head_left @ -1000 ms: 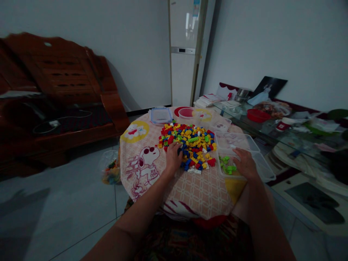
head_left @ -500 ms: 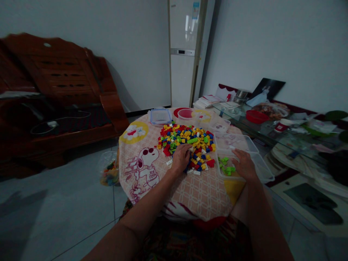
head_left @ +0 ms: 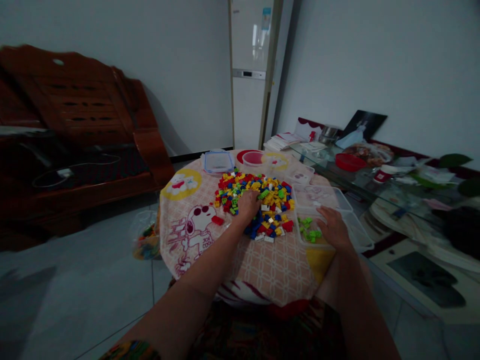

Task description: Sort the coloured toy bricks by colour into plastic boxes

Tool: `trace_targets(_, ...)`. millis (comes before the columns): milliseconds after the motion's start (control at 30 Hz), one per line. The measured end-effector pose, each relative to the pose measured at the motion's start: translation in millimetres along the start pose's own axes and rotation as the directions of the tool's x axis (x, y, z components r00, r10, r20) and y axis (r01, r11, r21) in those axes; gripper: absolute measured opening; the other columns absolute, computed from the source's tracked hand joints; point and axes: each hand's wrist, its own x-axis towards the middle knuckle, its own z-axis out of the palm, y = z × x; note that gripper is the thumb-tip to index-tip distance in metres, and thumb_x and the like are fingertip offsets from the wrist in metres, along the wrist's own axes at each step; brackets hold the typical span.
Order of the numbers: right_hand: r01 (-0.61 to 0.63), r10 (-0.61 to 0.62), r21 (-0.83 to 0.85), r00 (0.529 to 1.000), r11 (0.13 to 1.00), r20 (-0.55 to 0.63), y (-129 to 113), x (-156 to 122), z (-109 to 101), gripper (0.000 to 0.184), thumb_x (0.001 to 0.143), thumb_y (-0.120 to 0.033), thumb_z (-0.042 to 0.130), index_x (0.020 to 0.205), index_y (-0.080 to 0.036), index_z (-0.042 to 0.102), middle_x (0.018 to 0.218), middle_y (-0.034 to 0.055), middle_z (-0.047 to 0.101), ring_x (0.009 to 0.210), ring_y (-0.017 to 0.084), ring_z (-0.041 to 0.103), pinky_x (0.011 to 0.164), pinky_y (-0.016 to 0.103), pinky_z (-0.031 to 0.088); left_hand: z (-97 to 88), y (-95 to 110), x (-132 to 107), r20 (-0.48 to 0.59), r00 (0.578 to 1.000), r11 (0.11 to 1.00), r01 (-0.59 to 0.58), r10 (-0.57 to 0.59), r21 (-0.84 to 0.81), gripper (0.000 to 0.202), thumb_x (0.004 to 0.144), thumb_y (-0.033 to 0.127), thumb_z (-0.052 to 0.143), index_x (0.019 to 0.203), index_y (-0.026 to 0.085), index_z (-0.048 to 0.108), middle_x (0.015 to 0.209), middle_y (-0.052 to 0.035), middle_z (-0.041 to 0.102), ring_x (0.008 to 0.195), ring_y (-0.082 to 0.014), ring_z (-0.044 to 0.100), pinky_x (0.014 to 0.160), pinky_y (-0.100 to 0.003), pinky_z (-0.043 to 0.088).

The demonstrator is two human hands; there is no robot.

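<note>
Many small plastic building bricks in several colours lie in a loose pile [head_left: 275, 202] on the round cloth-covered table. My left hand [head_left: 247, 206] reaches into the middle of the pile, fingers curled together. Its fingertips are at the left end of a longer green building brick [head_left: 264, 194] and seem closed on it; the grip is partly hidden. To the right of the pile stands a clear plastic box [head_left: 300, 239] with several light green bricks [head_left: 309, 231] in its near left part. Over that box, my right hand [head_left: 333, 227] is open, fingers spread, with nothing visible in it.
Behind the pile are a blue-rimmed clear container [head_left: 218, 162] and a pink round dish [head_left: 253, 158]. A red brick [head_left: 217, 220] lies apart on the tablecloth [head_left: 277, 270]. A cluttered glass table [head_left: 337, 175] flanks the right; a bag of toys [head_left: 146, 242] sits on the left.
My left hand has moved farther into the pile, up to the longer green brick. A red brick now lies apart at the left. My right hand stays over the box.
</note>
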Motion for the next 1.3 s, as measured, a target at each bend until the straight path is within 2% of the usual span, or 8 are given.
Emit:
trace_targets(233, -0.013, 0.014, 0.02, 1.0, 1.0, -0.026, -3.8, -0.5, -0.8, 0.04, 0.094, -0.037, 0.048, 0.124, -0.021, 0.071, 0.131, 0.0138, 0.07, 0.125, 0.032, 0.059, 0.111, 0.054, 0.046, -1.1, -2.9, -4.5, -0.081, 0.996, 0.999, -0.03, 0.027, -0.036, 0.018, 0.092, 0.025, 0.065, 0.107, 0.02, 0.075, 0.109, -0.011, 0.076, 0.105, -0.0261, 0.068, 0.094, -0.038, 0.053)
trace_targets(367, -0.028, 0.029, 0.032, 1.0, 0.999, -0.012, -4.4, -0.1, -0.4, 0.041, 0.095, -0.038, 0.047, 0.124, -0.02, 0.071, 0.131, 0.0156, 0.069, 0.125, 0.033, 0.058, 0.111, 0.056, 0.045, -6.1, 11.6, -5.7, -0.126, 0.989, 0.992, -0.086, 0.074, -0.096, 0.021, 0.092, 0.024, 0.067, 0.11, 0.021, 0.075, 0.111, -0.0108, 0.077, 0.108, -0.0268, 0.068, 0.098, -0.039, 0.052)
trace_targets(533, -0.027, 0.027, 0.05, 1.0, 0.998, -0.005, -3.3, 0.3, -0.2, 0.041, 0.096, -0.039, 0.048, 0.124, -0.02, 0.071, 0.131, 0.0157, 0.069, 0.126, 0.033, 0.058, 0.111, 0.054, 0.045, 4.7, 51.4, -20.4, -0.015, 0.975, 0.955, -0.222, 0.224, -0.195, 0.022, 0.091, 0.024, 0.069, 0.112, 0.022, 0.076, 0.112, -0.0085, 0.077, 0.108, -0.0247, 0.069, 0.098, -0.036, 0.053)
trace_targets(767, -0.022, 0.022, 0.074, 1.0, 0.997, -0.004, -3.3, 1.7, -1.5, 0.043, 0.097, -0.032, 0.041, 0.128, -0.023, 0.07, 0.13, 0.014, 0.07, 0.127, 0.032, 0.058, 0.112, 0.056, 0.044, 30.5, 89.3, -48.0, 0.124, 0.893, 0.875, -0.382, 0.432, -0.298, 0.023, 0.092, 0.027, 0.068, 0.113, 0.023, 0.076, 0.11, -0.0086, 0.078, 0.109, -0.0236, 0.07, 0.1, -0.037, 0.054)
trace_targets(900, -0.019, 0.022, 0.121, 0.999, 0.992, -0.029, -3.5, 2.3, -1.8, 0.049, 0.096, -0.023, 0.035, 0.13, -0.022, 0.07, 0.127, 0.0138, 0.072, 0.125, 0.031, 0.059, 0.113, 0.058, 0.045, 38.4, 90.6, -53.0, 0.134, 0.869, 0.848, -0.414, 0.476, -0.33, 0.028, 0.091, 0.026, 0.069, 0.118, 0.023, 0.075, 0.114, -0.0097, 0.077, 0.113, -0.0242, 0.069, 0.102, -0.039, 0.054)
trace_targets(1067, -0.018, 0.023, 0.101, 0.998, 0.995, -0.051, -5.8, 1.9, -1.9, 0.048, 0.096, -0.02, 0.032, 0.12, -0.022, 0.074, 0.125, 0.0137, 0.072, 0.124, 0.03, 0.061, 0.111, 0.055, 0.047, 36.4, 84.7, -44.6, 0.072, 0.89, 0.85, -0.402, 0.45, -0.341, 0.029, 0.094, 0.024, 0.063, 0.121, 0.019, 0.074, 0.118, -0.0121, 0.076, 0.115, -0.024, 0.068, 0.105, -0.04, 0.053)
trace_targets(1200, 0.003, 0.0, 0.065, 0.999, 0.998, -0.039, -6.2, 2.9, -4.1, 0.045, 0.097, -0.022, 0.033, 0.115, -0.022, 0.074, 0.125, 0.0133, 0.071, 0.122, 0.029, 0.061, 0.11, 0.053, 0.05, 25.6, 75.8, -20.6, 0.022, 0.93, 0.911, -0.355, 0.367, -0.208, 0.029, 0.093, 0.018, 0.061, 0.118, 0.016, 0.074, 0.12, -0.0141, 0.073, 0.118, -0.0257, 0.065, 0.107, -0.041, 0.051)
trace_targets(1300, 0.001, 0.001, 0.069, 1.0, 0.998, -0.028, -5.9, 4.1, -5.0, 0.043, 0.097, -0.022, 0.035, 0.113, -0.023, 0.075, 0.123, 0.0127, 0.072, 0.12, 0.028, 0.062, 0.109, 0.053, 0.05, 19.9, 66.6, -2.7, 0.063, 0.942, 0.943, -0.327, 0.33, -0.061, 0.026, 0.091, 0.017, 0.062, 0.113, 0.017, 0.075, 0.124, -0.0142, 0.071, 0.121, -0.0275, 0.062, 0.111, -0.044, 0.046)
